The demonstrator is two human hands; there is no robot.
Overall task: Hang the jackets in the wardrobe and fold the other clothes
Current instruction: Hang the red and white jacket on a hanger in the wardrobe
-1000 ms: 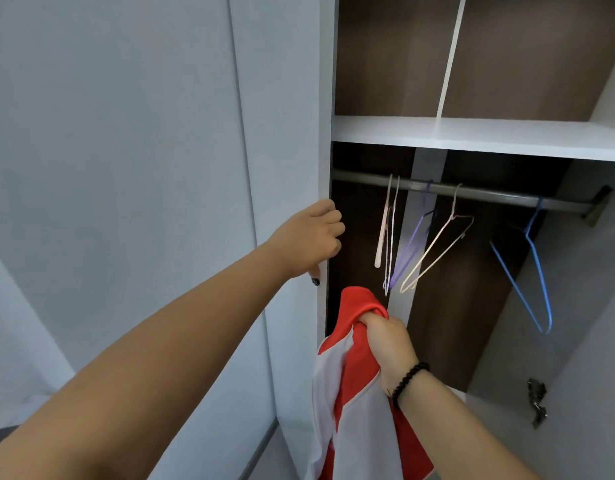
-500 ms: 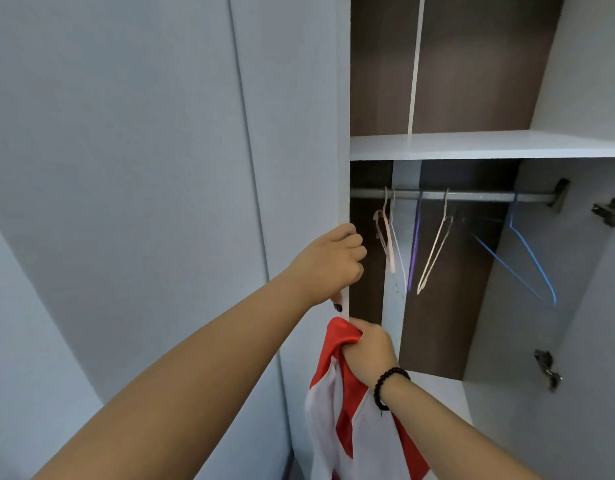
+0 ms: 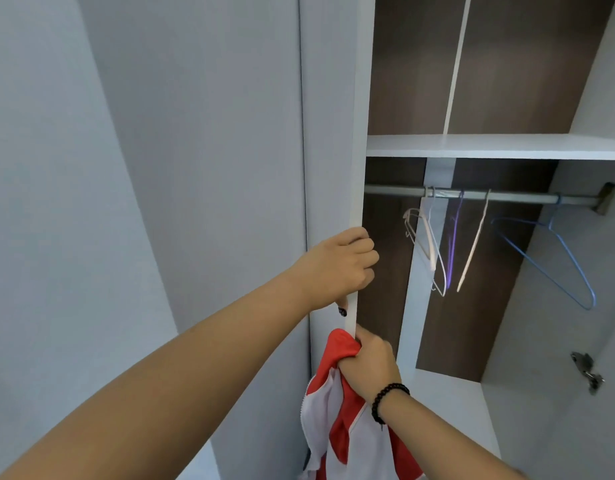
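Red-and-white jacket [image 3: 347, 403] hangs below the wardrobe door [image 3: 330, 133], bunched in our clenched right hand [image 3: 366, 358]. Our left hand [image 3: 340, 265] grips the door edge. Risk: fabric, apparently touching that edge, may snag if the door swings.

Red-and-white jacket [image 3: 347, 420], blue hanger [image 3: 555, 258], black bead bracelet [image 3: 385, 400], grey wardrobe door [image 3: 330, 133], dark-brown back panel [image 3: 513, 64].

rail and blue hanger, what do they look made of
Rail: looks like metal, dull grey with a soft sheen, held in an end bracket. Blue hanger: probably coated wire, judging by its thin bent outline and even colour.
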